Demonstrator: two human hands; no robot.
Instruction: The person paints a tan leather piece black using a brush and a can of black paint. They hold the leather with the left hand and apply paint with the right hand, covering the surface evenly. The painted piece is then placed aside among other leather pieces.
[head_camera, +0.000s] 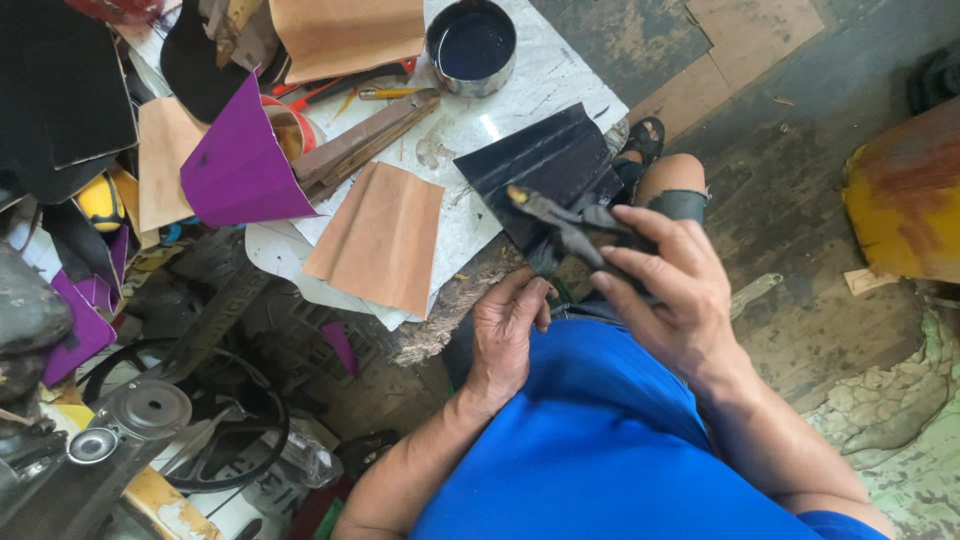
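From the head camera, a dark, glossy piece of leather (545, 165) is lying at the near right corner of the tabletop (540, 85), creased into ridges and hanging partly over the edge. Just in front of it a black, stained brush-like tool (560, 220) is pointing up and left, its pale tip over the leather.

The right hand (665, 290) is gripping that tool, fingers curled shut around its dark handle, thumb along the near side. The left hand (510, 335) is resting lower, beside the blue shirt (600, 440), its fingers bent loosely inward; whether it is pinching anything I cannot tell.

The tabletop is showing a white, scratched, smeared surface. A tan leather sheet (380, 235) is lying near its front edge, a purple sheet (240, 155) is curling up to the left, and a round tin of dark liquid (471, 45) is standing at the far edge. A wooden block (365, 140) is lying between the tin and the purple sheet. To the lower left a sewing machine wheel (150, 408) is showing, and worn floor planks (790, 170) are stretching away on the right.
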